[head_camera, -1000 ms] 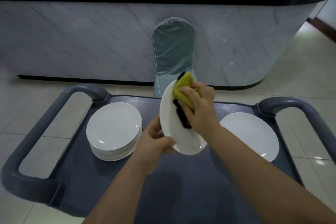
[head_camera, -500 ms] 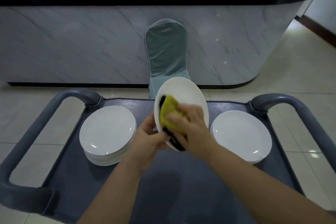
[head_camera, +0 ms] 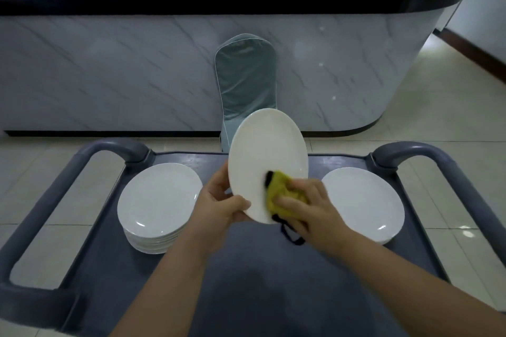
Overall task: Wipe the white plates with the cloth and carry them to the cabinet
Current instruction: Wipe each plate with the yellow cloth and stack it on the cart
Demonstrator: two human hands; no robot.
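Wiping was in hand: L hand (head_camera: 219,206) had its grip curled on the rim of the tilted white plate (head_camera: 267,156) above the cart (head_camera: 246,295); R hand (head_camera: 312,206) clutched the yellow cloth (head_camera: 283,194) against its face. Next prob. called for laying it on the right pile (head_camera: 361,200), then another off the left stack (head_camera: 160,200)

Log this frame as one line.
step: wipe | left hand: grips plate edge, tilted above cart | right hand: presses cloth on its lower part | cart: stack left, plates right
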